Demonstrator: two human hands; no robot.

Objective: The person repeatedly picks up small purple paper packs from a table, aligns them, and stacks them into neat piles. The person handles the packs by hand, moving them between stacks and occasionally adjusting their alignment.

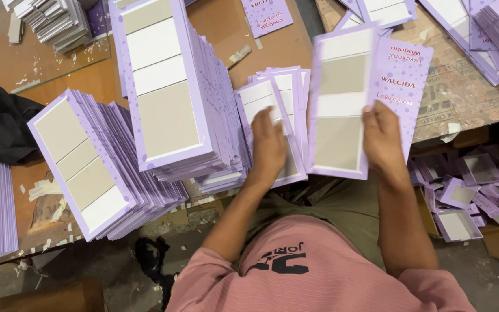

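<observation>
I see my left hand (268, 144) flat, fingers spread, pressing the small fanned stack of lilac cards (278, 110) on the table (244, 34). My right hand (381, 136) pinches an upright lilac card (342, 98) by its lower edge. A box of small folded lilac trays (469, 190) sits low on the right, past the table edge.

Tall stacks of lilac cards (174, 92) are leaning on the bench (226, 29), a black cloth (1, 124) is lying left, and small folded boxes (469, 190) are piling up right.
</observation>
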